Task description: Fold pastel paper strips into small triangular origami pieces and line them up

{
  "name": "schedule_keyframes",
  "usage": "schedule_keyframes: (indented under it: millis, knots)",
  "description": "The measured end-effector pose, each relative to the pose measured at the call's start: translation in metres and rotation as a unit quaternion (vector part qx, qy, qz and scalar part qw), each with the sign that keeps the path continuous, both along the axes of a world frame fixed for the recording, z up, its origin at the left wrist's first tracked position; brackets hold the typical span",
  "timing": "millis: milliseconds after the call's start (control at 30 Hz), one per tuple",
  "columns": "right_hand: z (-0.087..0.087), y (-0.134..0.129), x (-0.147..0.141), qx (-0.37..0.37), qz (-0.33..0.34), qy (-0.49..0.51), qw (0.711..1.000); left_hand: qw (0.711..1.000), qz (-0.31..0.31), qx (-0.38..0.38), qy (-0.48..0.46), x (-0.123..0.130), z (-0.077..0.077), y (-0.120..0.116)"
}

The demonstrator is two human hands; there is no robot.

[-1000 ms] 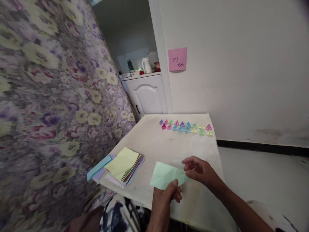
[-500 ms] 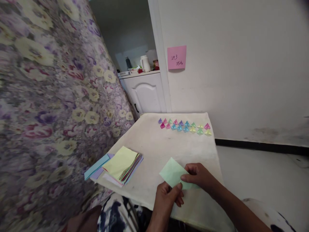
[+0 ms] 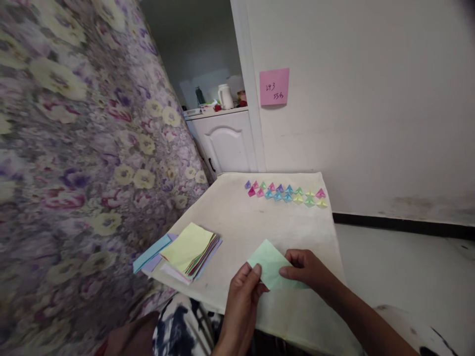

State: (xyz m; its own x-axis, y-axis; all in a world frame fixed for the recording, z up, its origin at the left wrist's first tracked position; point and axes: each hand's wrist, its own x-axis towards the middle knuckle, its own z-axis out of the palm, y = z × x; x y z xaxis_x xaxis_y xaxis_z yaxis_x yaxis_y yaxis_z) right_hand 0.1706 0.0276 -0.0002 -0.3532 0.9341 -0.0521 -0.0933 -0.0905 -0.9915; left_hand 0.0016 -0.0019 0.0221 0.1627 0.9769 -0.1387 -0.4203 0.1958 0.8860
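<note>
A light green square of paper [image 3: 270, 262], with creases showing, is held between both hands above the near part of the table. My left hand [image 3: 247, 287] pinches its left corner, thumb on top and fingers beneath. At the right side, my right hand [image 3: 302, 267] grips the sheet with the thumb on its face and the index finger curled at the edge. Part of the paper's right end shows below the right hand. Farther back on the table lie two rows of small folded paper pieces [image 3: 288, 197] in pink, purple, blue, green and yellow.
A stack of coloured paper [image 3: 189, 247] with a yellow sheet on top lies at the table's left edge, beside blue folded paper [image 3: 152, 253]. The cream-covered table [image 3: 237, 217] meets the wall. A floral curtain [image 3: 85, 173] hangs at left. A pink note [image 3: 274, 87] is on the wall.
My left hand has shifted left and up along the paper, from its lower edge to the left corner. The right hand keeps its hold. The view has moved slightly.
</note>
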Motion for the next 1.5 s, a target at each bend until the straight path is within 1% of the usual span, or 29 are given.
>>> schedule_keyframes:
  millis: [133,300,433,667,867,1033,1167,1333,1500]
  knots:
    - [0.002,-0.001,0.000,-0.011,0.010,0.017,1.000,0.996,-0.025,-0.025,-0.081,0.001,0.001,0.001]
    - [0.000,-0.001,-0.002,-0.016,0.003,0.014,1.000,0.994,-0.020,-0.034,-0.102,0.002,0.000,0.002]
    - [-0.002,0.000,-0.005,-0.011,-0.002,0.014,1.000,0.995,-0.017,-0.026,-0.098,0.004,0.001,0.000]
    - [0.002,-0.001,-0.006,-0.020,0.005,0.013,1.000,0.997,0.008,-0.023,-0.068,0.001,0.002,0.001]
    - [-0.004,0.001,-0.007,-0.001,0.012,0.025,1.000,0.999,0.027,0.001,-0.029,-0.001,0.002,0.003]
    - [-0.006,0.000,-0.007,-0.001,0.023,0.038,0.999,0.999,0.024,0.004,-0.031,-0.003,0.001,0.004]
    - [-0.006,0.000,-0.008,-0.005,0.024,0.037,0.999,0.999,0.032,0.010,-0.014,-0.006,0.000,0.005]
    - [-0.006,-0.001,-0.010,-0.011,0.028,0.036,0.999,0.999,0.040,0.003,-0.015,-0.006,0.001,0.004]
    - [-0.003,-0.002,-0.011,-0.014,0.021,0.021,0.999,0.999,0.037,-0.011,-0.022,-0.003,-0.001,0.005]
